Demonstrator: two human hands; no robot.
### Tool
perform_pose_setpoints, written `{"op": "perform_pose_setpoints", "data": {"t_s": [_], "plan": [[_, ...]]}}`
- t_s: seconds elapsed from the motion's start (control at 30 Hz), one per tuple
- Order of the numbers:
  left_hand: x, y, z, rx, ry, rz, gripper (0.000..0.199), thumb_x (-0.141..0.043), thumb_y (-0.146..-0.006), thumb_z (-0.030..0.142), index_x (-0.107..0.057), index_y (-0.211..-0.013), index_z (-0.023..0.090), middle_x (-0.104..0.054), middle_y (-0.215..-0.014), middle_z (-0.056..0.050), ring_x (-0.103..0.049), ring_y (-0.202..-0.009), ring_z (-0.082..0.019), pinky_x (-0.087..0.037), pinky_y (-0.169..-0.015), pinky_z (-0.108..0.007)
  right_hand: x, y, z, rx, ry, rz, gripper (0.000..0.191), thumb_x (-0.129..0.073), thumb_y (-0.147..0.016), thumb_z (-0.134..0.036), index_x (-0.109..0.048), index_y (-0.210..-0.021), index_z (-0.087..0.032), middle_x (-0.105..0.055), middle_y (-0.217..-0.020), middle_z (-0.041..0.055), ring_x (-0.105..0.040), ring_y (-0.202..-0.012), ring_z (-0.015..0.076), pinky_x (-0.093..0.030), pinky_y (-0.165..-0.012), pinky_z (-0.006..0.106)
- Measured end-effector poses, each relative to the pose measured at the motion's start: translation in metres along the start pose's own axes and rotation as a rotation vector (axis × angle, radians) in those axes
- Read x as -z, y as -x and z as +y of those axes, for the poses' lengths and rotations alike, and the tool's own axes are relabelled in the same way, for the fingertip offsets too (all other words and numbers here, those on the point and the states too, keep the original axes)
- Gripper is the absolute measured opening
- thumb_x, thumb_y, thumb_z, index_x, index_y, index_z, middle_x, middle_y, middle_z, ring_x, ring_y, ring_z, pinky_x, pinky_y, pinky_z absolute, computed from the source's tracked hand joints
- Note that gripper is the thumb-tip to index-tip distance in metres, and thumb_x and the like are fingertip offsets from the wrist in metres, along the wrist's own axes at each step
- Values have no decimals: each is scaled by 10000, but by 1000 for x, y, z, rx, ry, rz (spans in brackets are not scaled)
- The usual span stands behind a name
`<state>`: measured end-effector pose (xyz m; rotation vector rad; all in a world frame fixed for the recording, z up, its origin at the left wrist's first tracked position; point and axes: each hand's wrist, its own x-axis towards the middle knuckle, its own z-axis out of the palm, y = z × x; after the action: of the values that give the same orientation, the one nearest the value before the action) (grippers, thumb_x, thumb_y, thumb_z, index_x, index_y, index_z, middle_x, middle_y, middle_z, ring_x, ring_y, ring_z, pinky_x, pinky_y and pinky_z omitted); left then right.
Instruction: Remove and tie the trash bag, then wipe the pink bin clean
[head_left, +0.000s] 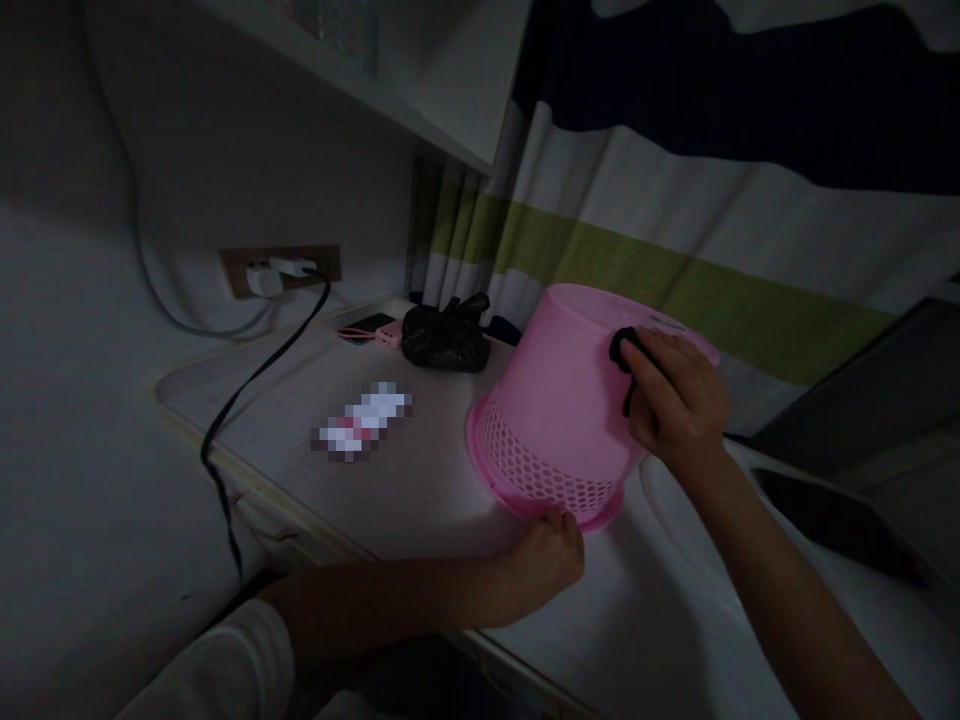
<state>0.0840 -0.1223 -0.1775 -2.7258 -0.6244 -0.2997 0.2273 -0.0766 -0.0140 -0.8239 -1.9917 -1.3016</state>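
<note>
A pink plastic basket with a band of holes is tilted upside down on the white desk, its rim low and its base up. My left hand is closed on the basket's near rim. Against the basket's upper right side, my right hand grips a black cloth; its fingers are wrapped round it, and part of the cloth is hidden by them.
On the desk lie a blurred-out phone, a black plastic bag, a pink power bank and a dark device. Plugs sit in a wall socket, a black cable hanging. A striped curtain hangs behind.
</note>
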Motion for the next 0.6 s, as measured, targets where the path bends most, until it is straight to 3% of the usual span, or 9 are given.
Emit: {"op": "perform_pose_setpoints", "data": {"t_s": [0.17, 0.33, 0.5, 0.6], "plan": [[-2, -4, -2, -4, 59, -3, 113, -481, -826, 84, -587, -836, 48, -570, -772, -114, -566, -731, -197, -401, -492, -258, -2, -1, 3, -50, -62, 53, 459, -418, -842, -168, -460, -1297, -216, -578, -1203, 100, -567, -1064, 246, -483, -870, 411], [7, 6, -20, -6, 196, -64, 97, -522, -810, 93, -584, -883, 75, -588, -878, -123, -577, -837, -220, -463, -553, -281, -3, -5, 1, -39, -90, 117, 462, -427, -820, -146, -488, -1274, -207, -595, -1152, 101, -576, -1026, 234, -481, -848, 390], [11, 21, -41, 142, 224, -173, 142, -458, -862, 106, -587, -918, 86, -604, -921, -126, -595, -877, -226, -501, -626, -321, -5, -4, -1, -64, -90, 130, 465, -418, -828, -158, -479, -1283, -228, -592, -1154, 86, -574, -1020, 231, -476, -847, 390], [8, 26, -46, 149, 206, -172, 151, -449, -869, 99, -587, -925, 78, -611, -907, -135, -600, -867, -218, -501, -629, -311, -6, -3, -3, -78, -93, 130, 465, -402, -848, -168, -463, -1304, -242, -588, -1165, 86, -568, -1029, 241, -470, -853, 402]]}}
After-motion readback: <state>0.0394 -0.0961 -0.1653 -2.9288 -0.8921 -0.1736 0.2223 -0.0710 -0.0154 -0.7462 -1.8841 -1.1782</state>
